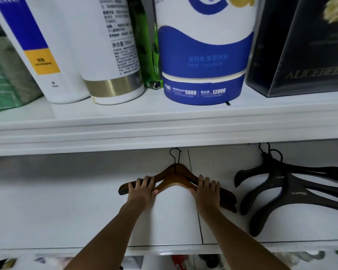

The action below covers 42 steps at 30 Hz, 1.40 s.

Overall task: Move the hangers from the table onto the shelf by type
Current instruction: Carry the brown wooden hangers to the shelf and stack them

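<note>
A small stack of brown wooden hangers (174,175) with black wire hooks lies flat on the white lower shelf (66,211), hooks pointing to the back. My left hand (142,189) grips the left arm of the stack and my right hand (207,189) grips the right arm. To the right lies a pile of black plastic hangers (281,191), apart from the wooden ones, its hooks also toward the back wall.
The upper shelf (164,129) overhangs close above and carries white bottles (66,55), a green bottle (146,55), a blue-and-white tub (203,75) and a black box (300,55). Bare shelf surface stretches to the left of the wooden hangers. Blurred items show below the shelf's front edge.
</note>
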Motion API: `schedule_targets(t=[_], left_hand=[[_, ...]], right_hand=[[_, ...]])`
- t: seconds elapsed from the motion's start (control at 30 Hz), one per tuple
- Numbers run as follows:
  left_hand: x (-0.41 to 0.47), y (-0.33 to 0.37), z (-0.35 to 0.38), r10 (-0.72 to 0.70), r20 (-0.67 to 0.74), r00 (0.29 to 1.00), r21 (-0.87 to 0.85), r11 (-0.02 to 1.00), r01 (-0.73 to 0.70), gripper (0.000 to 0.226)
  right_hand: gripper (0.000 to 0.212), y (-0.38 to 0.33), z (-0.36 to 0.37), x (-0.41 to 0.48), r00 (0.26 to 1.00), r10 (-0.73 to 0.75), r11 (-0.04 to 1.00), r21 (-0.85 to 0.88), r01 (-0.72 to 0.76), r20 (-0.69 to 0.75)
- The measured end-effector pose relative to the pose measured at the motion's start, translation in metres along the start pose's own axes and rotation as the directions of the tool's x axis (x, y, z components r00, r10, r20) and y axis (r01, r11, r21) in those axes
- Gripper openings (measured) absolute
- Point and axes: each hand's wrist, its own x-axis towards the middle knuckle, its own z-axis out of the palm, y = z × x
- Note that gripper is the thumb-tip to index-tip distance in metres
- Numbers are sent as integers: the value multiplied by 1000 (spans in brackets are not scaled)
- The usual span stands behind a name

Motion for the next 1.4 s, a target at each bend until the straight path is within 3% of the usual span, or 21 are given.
schedule_targets(t=[0.3, 0.57, 0.8, 1.07, 1.23, 1.4], left_hand=[[-4, 9, -3, -41, -4, 999, 25, 999, 41, 57], [-6, 5, -30, -63, 46, 997, -135, 988, 69, 58], [-14, 25, -95, 168, -76, 983, -103, 979, -175, 52], [-44, 90, -173, 299, -144, 943, -133, 939, -318, 52], [-77, 155, -206, 452, -157, 878, -105, 876, -470, 52], [-113, 224, -245, 568, -230, 790, -131, 787, -603, 47]], right_hand=[[71, 7, -11, -3, 997, -53, 997, 55, 50, 54], [71, 26, -42, -9, 1000, -21, 995, 100, 20, 10], [62, 38, -105, -38, 996, -2, 993, 120, 12, -87], [51, 72, -158, -98, 970, 127, 988, 108, -106, -207], [39, 118, -183, -148, 926, 230, 972, 122, -202, -300], [43, 189, -207, -209, 855, 397, 918, 154, -366, -334]])
